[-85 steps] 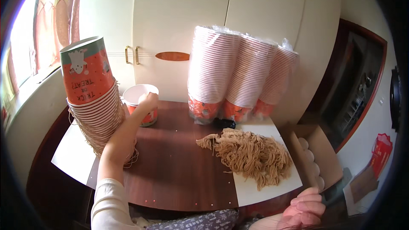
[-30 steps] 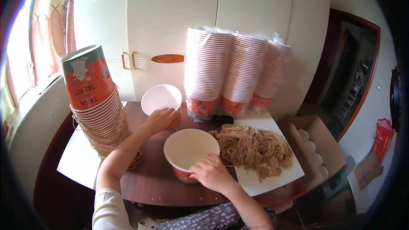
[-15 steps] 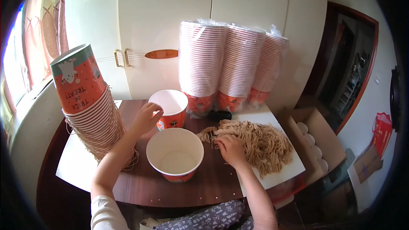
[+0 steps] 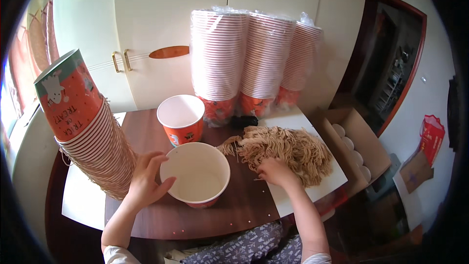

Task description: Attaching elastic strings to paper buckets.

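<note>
A paper bucket (image 4: 195, 200), white inside and orange outside, stands upright before me. My left hand (image 4: 146, 180) is at its left side, thumb and fingers spread, the thumb by the rim; contact is hard to make out. My right hand (image 4: 276, 171) has its fingers curled together at the near edge of a pile of tan cords (image 4: 298, 149), pinching at the strands. A second orange bucket (image 4: 183, 132) stands upright just behind the first. To the left leans a tall stack of upside-down nested buckets (image 4: 97, 151), with cords hanging along its lower part.
Three plastic-wrapped stacks of buckets (image 4: 220, 58) stand at the back against the cream cabinet (image 4: 166, 10). A small black object (image 4: 243, 121) lies before them. A cardboard box (image 4: 373, 149) with round white items stands at the right, beyond the brown and white table (image 4: 146, 220).
My left hand has come back from the rear bucket to the left side of the near one. My right hand has moved slightly right along the cord pile. The whole view has shifted a little.
</note>
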A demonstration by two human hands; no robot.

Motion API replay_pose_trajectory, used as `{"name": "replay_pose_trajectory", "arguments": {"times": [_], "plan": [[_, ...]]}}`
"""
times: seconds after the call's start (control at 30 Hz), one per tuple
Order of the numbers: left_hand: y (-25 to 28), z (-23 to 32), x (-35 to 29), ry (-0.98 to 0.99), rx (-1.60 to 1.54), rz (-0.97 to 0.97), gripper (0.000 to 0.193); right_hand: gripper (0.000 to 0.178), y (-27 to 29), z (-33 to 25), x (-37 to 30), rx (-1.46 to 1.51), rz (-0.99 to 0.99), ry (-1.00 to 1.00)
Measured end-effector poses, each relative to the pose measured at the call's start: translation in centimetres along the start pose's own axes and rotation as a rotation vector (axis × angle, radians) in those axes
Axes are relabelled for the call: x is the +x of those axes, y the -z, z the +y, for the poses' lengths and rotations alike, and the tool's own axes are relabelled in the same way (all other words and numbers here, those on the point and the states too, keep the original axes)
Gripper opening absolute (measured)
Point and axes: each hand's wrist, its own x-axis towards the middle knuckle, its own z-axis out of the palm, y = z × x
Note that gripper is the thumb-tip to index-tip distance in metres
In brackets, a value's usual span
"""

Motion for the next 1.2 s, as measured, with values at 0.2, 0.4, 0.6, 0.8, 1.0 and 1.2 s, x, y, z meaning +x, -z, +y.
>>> {"name": "replay_pose_trajectory", "arguments": {"times": [0.2,0.4,0.6,0.8,1.0,1.2], "plan": [[-2.7,-3.5,0.4,0.475,-0.352,-0.105,0.037,0.012,2.6,1.5,-2.3,0.001,0.265,-0.187],[-3.4,-3.5,2.8,0.415,-0.472,-0.315,0.025,0.013,-1.1,0.6,-1.3,-0.130,0.200,-0.153],[-3.9,-1.1,5.3,0.181,-0.176,-0.222,0.023,0.016,-2.7,0.6,-0.2,-0.151,0.315,-0.076],[-4.7,-0.5,6.3,0.223,-0.272,-0.219,0.023,0.015,-3.0,1.3,0.0,-0.233,0.279,0.022],[-6.2,-2.6,5.1,0.033,-0.143,-0.092,0.023,0.012,-0.6,0.9,-0.1,0.113,0.383,-0.013],[-5.2,-2.6,5.2,0.211,-0.291,-0.307,0.023,0.010,3.2,-1.1,-0.4,0.367,0.609,-0.019]]}}
